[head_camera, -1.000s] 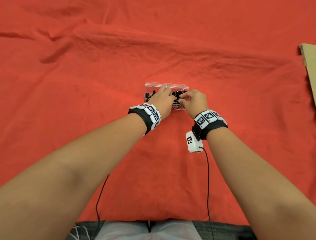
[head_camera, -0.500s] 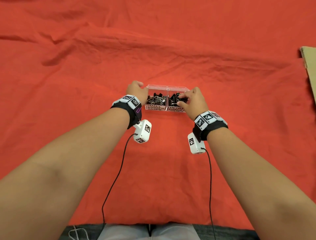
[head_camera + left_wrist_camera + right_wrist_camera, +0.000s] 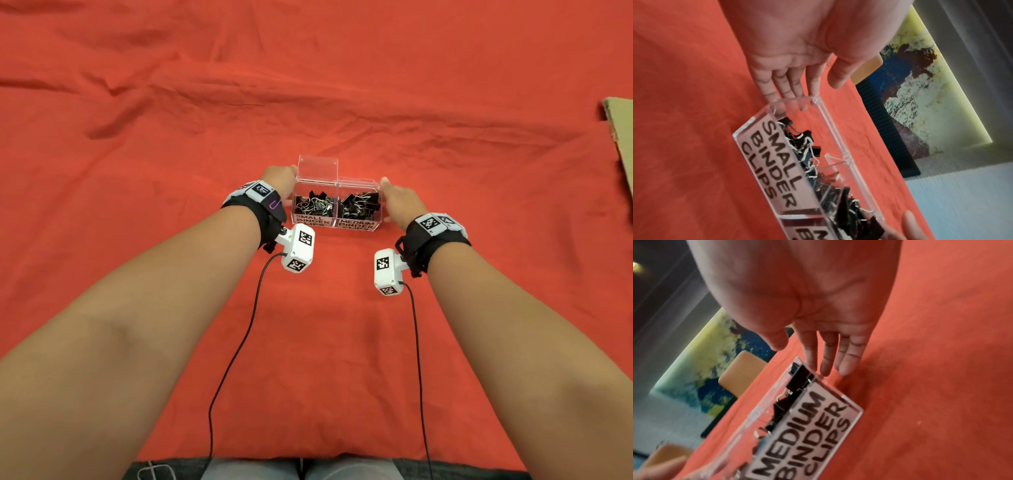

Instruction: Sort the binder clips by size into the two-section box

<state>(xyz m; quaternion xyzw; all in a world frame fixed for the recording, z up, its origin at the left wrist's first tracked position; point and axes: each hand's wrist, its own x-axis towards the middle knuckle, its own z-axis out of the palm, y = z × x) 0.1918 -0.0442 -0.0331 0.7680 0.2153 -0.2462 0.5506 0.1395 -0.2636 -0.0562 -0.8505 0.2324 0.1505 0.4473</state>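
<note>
Box: two-section box (image 3: 335, 219) lies between my hands, long axis left-right.
Grip: left hand (image 3: 279, 180) and right hand (image 3: 399, 202) flat-fingered at its ends, holding nothing.

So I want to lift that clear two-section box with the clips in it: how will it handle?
The box looks like rigid clear plastic, so it probably won't flex. Its smooth walls may be slippery. The lid over the small-clip section stands open, so tilting could spill the clips. The left hand and right hand flank its ends, which suits a level lift.
</note>
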